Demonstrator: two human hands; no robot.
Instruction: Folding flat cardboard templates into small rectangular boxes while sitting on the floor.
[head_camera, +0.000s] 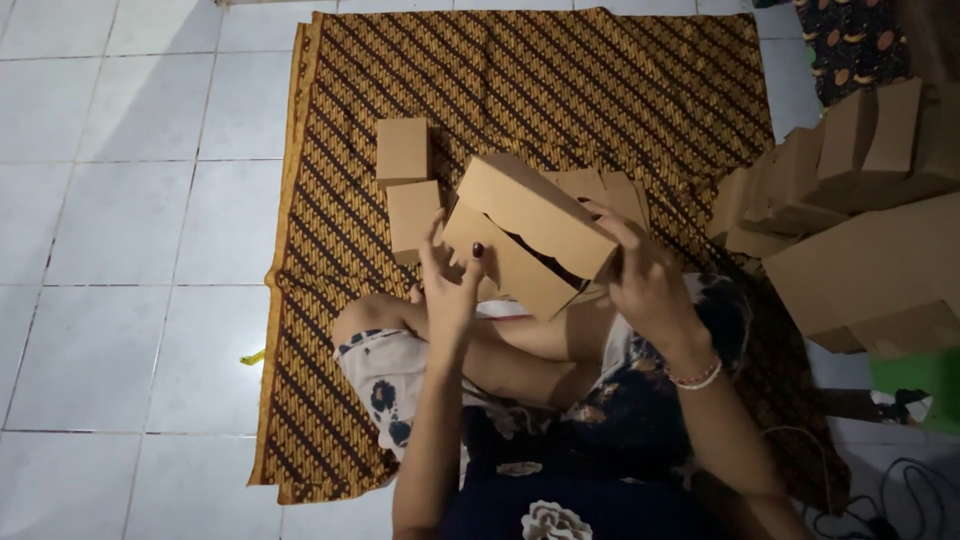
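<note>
You gripped the light, easily dented brown cardboard box (530, 232) above the patterned mat (620, 90), left hand (452, 290) and right hand (640, 275) clasping its ends.

Dim, bluish indoor light, brightest on the floor tiles (110, 200) at left; right side shadowed, slightly soft.

Head-worn view, steeply down, close.

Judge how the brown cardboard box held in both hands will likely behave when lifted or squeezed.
The cardboard box is probably light: the left hand steadies it with fingertips only. Its lid gapes along a dark slit, so it may flex or pop open if squeezed. Flat faces suggest it will sit without rolling.
</note>
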